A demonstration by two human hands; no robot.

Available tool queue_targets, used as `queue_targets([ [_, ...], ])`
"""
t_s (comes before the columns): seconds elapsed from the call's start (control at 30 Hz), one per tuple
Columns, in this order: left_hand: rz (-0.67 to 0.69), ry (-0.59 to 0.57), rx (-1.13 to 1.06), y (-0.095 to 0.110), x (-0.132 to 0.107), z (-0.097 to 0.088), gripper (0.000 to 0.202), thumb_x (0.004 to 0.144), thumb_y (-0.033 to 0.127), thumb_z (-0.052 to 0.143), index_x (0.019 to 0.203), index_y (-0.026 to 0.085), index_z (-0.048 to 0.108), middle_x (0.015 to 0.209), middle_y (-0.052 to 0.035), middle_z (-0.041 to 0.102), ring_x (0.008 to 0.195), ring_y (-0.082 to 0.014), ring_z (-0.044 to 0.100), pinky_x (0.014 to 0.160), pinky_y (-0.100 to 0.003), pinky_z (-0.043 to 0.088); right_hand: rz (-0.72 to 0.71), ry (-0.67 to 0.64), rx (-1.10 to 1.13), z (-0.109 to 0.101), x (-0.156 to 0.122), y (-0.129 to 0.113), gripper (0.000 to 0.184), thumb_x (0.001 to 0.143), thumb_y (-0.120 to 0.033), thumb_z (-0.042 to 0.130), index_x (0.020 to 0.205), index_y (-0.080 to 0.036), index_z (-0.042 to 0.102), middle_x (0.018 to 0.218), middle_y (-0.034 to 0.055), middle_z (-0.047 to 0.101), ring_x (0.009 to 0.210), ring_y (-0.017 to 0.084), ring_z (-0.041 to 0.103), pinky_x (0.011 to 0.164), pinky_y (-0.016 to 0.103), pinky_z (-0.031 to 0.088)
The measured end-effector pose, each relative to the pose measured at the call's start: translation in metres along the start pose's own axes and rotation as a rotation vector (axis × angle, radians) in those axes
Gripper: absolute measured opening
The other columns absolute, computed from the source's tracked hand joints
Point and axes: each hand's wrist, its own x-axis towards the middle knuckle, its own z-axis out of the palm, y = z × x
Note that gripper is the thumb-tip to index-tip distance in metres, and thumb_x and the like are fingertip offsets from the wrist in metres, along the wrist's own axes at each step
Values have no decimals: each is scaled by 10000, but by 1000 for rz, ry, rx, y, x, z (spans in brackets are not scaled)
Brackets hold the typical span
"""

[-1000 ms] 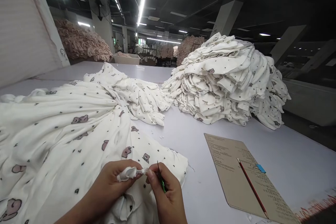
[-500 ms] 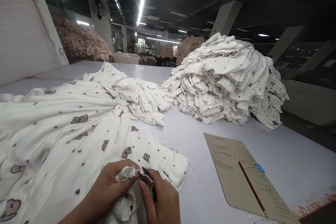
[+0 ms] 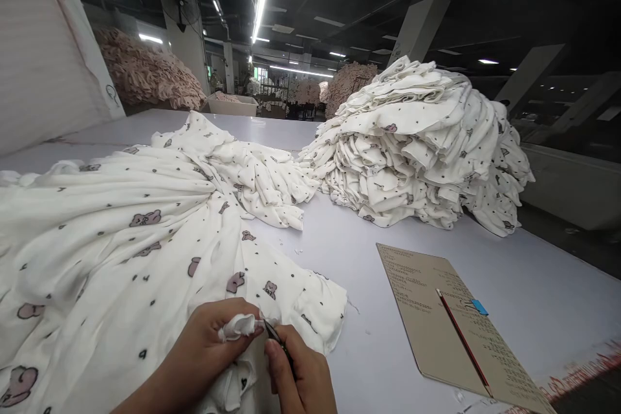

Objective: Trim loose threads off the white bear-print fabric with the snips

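A white garment (image 3: 121,252) printed with small pink bears and dark dots lies spread over the near left of the table. My left hand (image 3: 213,346) pinches a bunched bit of its fabric at the front edge. My right hand (image 3: 301,375) holds small thread snips (image 3: 274,335), whose dark tips touch the pinched fabric right beside my left fingers.
A tall stack of the same printed white garments (image 3: 422,149) stands at the back right. A brown paper sheet (image 3: 436,317) with a red pencil (image 3: 463,343) and a blue clip lies at the near right. Pink fabric heaps (image 3: 145,77) sit far behind the grey table (image 3: 533,291).
My right hand turned the snips from upright to pointing at the pinched fabric and closed in on it. The view has tilted slightly; the garment and stack have not moved.
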Motion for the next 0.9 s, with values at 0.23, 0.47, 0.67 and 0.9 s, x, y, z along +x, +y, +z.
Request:
queue_targets([
  [0.23, -152, 2, -115, -1, 0, -6, 319, 796, 470, 631, 776, 152, 638, 662, 13, 529, 666, -142, 461, 625, -216, 389, 64, 5, 31, -1, -1, 5, 374, 934, -497, 376, 732, -217, 519, 506, -43, 459, 459, 119, 459, 451, 206, 323],
  [0.47, -179, 9, -130, -1, 2, -7, 307, 781, 457, 649, 786, 151, 635, 669, 23, 540, 654, -126, 467, 611, -196, 394, 45, 45, -12, 3, 1, 5, 353, 925, -507, 381, 754, -224, 505, 512, -46, 454, 454, 126, 455, 445, 211, 318],
  [0.67, -72, 20, 17, -2, 0, -6, 287, 818, 446, 608, 763, 167, 650, 661, 8, 603, 641, -143, 536, 588, -197, 427, 10, 39, -31, 1, 2, 3, 348, 945, -465, 356, 784, -226, 552, 506, -49, 443, 444, 123, 465, 447, 209, 325],
  [0.9, 311, 229, 364, -25, -14, 5, 245, 768, 140, 546, 934, 232, 702, 694, -9, 664, 637, -170, 597, 622, -248, 388, 73, -3, -38, -8, -3, 0, 351, 914, -513, 395, 764, -228, 533, 523, -47, 447, 463, 124, 462, 445, 209, 317],
])
